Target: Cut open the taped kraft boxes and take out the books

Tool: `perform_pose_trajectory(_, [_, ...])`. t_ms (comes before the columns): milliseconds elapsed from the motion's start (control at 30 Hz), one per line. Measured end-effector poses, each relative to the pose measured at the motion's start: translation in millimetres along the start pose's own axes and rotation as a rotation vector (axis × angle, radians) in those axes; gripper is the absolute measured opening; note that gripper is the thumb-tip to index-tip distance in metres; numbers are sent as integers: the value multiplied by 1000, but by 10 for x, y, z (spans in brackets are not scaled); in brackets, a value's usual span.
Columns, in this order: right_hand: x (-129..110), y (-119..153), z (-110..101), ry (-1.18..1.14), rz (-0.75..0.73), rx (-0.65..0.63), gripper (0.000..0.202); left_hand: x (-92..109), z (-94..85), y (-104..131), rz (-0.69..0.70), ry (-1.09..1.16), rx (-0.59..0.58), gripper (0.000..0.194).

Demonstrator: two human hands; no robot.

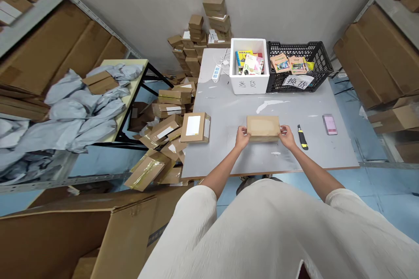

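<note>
A plain brown cardboard box [262,127] rests on the grey table [225,109] in front of me. My left hand [242,137] grips its left front corner, and my right hand [287,137] grips the right one. The fingers of both hands curl in at the sides of the box, with some of the fingertips hidden. Just right of my right hand lies a black and yellow utility knife [302,137]. A second cardboard box [196,127] with a white label sits at the table's left edge, apart from my left hand.
At the back stand a white foam box [249,84] and a black plastic crate [319,67], both holding books. A power strip [216,73] and a pink phone [330,124] lie on the table. Several parcels [165,128] are heaped to its left. A large open carton [131,231] stands near me.
</note>
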State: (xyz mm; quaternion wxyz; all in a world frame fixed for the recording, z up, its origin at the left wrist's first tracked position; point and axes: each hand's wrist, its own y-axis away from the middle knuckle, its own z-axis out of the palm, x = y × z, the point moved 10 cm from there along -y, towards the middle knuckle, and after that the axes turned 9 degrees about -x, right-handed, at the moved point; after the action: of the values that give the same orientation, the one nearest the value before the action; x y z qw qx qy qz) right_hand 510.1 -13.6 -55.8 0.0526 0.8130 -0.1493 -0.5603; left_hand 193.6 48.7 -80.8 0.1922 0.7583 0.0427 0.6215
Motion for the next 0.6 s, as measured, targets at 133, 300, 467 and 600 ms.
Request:
perform_pose_trajectory(133, [186,-5,123,41,94,-105,72,-218,104,-18,-156,-46,-63,84])
perform_pose_trajectory(300, [323,-57,153,31,184,-173,77,-295,64,-54,-241,-76,-51,87])
perform_pose_trajectory(467, [224,-260,104,-55,207,-117,85,-105,11,-211,-223,18,-12,87])
perform_pose_trajectory(600, [143,-325,192,-146,245,-162,94,26,93,-277,-219,82,-60,89])
